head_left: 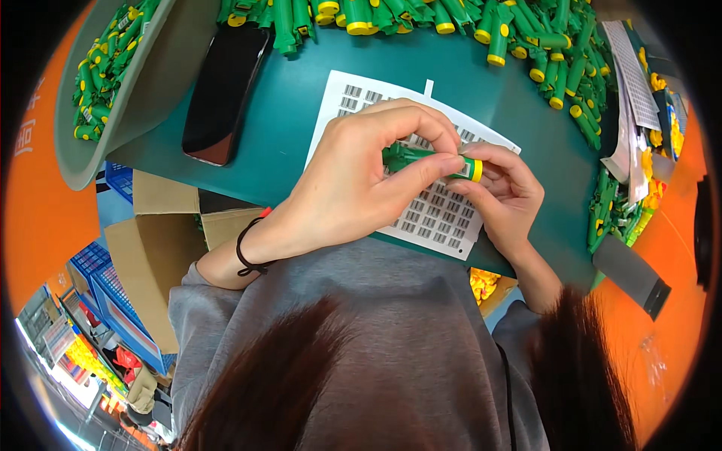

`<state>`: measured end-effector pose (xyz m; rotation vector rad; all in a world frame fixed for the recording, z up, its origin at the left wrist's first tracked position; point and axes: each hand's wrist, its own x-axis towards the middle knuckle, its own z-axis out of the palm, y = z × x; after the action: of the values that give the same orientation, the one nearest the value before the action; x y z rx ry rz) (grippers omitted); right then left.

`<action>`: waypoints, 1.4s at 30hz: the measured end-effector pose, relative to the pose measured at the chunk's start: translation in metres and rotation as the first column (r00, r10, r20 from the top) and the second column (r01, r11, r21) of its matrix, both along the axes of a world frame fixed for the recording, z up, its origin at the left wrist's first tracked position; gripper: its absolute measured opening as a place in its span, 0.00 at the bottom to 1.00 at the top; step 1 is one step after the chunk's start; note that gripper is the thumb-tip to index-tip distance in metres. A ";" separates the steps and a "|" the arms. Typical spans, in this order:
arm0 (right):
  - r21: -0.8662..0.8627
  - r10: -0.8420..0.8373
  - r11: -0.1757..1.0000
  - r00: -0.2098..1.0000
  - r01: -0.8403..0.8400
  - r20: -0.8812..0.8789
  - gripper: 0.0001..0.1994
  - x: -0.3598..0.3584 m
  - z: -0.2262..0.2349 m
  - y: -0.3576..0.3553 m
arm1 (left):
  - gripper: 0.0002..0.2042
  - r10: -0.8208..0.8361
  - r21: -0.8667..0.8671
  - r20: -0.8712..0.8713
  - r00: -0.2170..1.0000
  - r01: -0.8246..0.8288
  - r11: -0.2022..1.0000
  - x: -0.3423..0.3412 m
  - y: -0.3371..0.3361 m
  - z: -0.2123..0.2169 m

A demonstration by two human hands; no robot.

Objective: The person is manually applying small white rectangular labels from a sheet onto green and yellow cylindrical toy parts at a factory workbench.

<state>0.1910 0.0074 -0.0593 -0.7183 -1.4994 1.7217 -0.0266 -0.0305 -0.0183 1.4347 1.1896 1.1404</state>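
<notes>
Above the green table, my left hand (353, 169) grips a green plastic tube (403, 155) with a yellow end cap, its thumb and forefinger closed around the body. My right hand (511, 188) pinches the same tube near the yellow end, thumb below and fingers above. A small printed label shows on the tube beside the cap, by my left thumb tip. Beneath both hands lies a white sheet of barcode labels (436, 229), partly covered by them.
Many green tubes with yellow ends (526, 45) are heaped along the table's far side and right. A black smartphone (226, 94) lies left, beside a grey bin (143, 75) holding more tubes. A cardboard box (154, 255) and blue crates (124, 304) stand lower left.
</notes>
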 end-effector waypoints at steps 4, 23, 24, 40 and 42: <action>0.082 -0.012 0.997 1.000 0.010 0.015 0.20 0.002 0.003 0.001 | 0.04 -0.024 -0.074 0.004 1.000 0.025 0.997 0.004 0.001 0.001; 0.057 -0.044 0.998 0.993 0.039 0.106 0.18 0.000 0.015 0.002 | 0.03 0.024 0.032 -0.092 0.995 -0.021 0.999 0.003 0.002 0.009; 0.073 -0.047 0.997 0.994 0.040 0.099 0.18 -0.001 0.016 0.002 | 0.03 0.013 0.023 -0.110 0.994 -0.010 1.000 0.004 0.001 0.008; 0.190 -0.094 0.979 0.992 0.076 0.087 0.17 0.001 0.011 -0.002 | 0.04 0.005 -0.084 -0.155 0.988 -0.018 0.996 0.012 -0.001 0.006; 0.210 -0.099 0.975 0.990 0.077 0.096 0.17 0.001 0.012 -0.002 | 0.04 0.008 -0.069 -0.170 0.985 -0.020 0.997 0.013 -0.002 0.006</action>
<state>0.1922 0.0057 -0.0477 -0.7649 -1.6637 1.4563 -0.0140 -0.0323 -0.0121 1.4946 1.3471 0.9913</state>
